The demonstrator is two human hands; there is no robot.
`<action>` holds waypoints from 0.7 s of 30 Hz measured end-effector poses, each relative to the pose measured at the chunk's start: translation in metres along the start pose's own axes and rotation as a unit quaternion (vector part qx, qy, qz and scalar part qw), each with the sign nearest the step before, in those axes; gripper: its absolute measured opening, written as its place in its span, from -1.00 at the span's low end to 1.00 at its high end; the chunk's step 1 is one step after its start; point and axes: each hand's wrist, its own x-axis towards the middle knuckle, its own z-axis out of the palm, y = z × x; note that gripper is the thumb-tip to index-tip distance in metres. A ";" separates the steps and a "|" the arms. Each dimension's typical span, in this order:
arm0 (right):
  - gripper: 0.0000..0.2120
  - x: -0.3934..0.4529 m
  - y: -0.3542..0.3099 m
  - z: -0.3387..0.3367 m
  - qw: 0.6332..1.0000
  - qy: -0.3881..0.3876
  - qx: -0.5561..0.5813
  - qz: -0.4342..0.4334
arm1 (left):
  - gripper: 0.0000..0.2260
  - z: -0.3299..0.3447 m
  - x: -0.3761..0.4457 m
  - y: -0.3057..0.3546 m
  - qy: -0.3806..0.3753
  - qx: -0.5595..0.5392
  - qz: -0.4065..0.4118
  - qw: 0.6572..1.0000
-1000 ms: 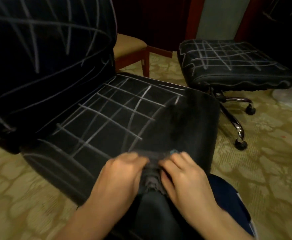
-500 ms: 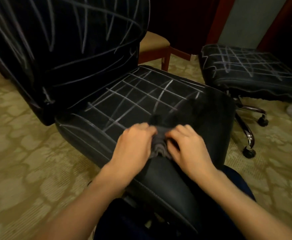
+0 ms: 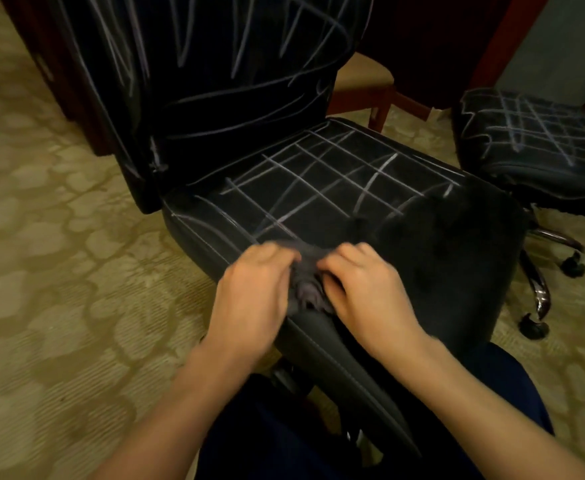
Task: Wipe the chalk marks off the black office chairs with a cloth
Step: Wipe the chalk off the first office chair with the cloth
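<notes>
A black office chair stands in front of me. Its seat (image 3: 336, 188) carries a grid of white chalk lines, and its backrest (image 3: 235, 64) has long chalk strokes. The seat's near right part (image 3: 457, 244) looks wiped and dull. A dark grey cloth (image 3: 306, 287) lies bunched at the seat's front edge. My left hand (image 3: 253, 292) and my right hand (image 3: 367, 289) both grip it, pressed side by side on the seat. A second black chair seat (image 3: 540, 140) with chalk grid lines stands at the right.
The floor is patterned beige carpet (image 3: 59, 271). A wooden chair with a tan seat (image 3: 364, 77) stands behind the near chair. The second chair's chrome legs and castors (image 3: 540, 292) reach toward the near seat's right side. My dark-trousered knee (image 3: 513, 375) is at the lower right.
My view has swung left and back, bringing the backrest more into frame. Both hands with the cloth have stayed together at the front of the seat, shifting slightly along it.
</notes>
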 end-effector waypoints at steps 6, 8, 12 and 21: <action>-0.79 -0.024 -0.009 -0.004 0.994 -0.011 0.070 -0.086 | -0.73 0.009 -0.058 0.000 0.068 -0.057 -0.006 0.996; -0.76 -0.002 -0.015 0.004 0.993 -0.018 0.062 -0.097 | -0.75 0.011 -0.042 -0.011 0.087 -0.053 -0.021 0.995; -0.81 0.053 -0.034 0.025 0.997 -0.046 0.030 -0.062 | -0.79 0.000 -0.008 -0.040 0.112 -0.017 -0.082 0.990; -0.72 -0.004 -0.031 -0.001 0.985 -0.062 0.061 -0.151 | -0.81 0.005 -0.072 -0.027 0.122 -0.046 -0.013 0.991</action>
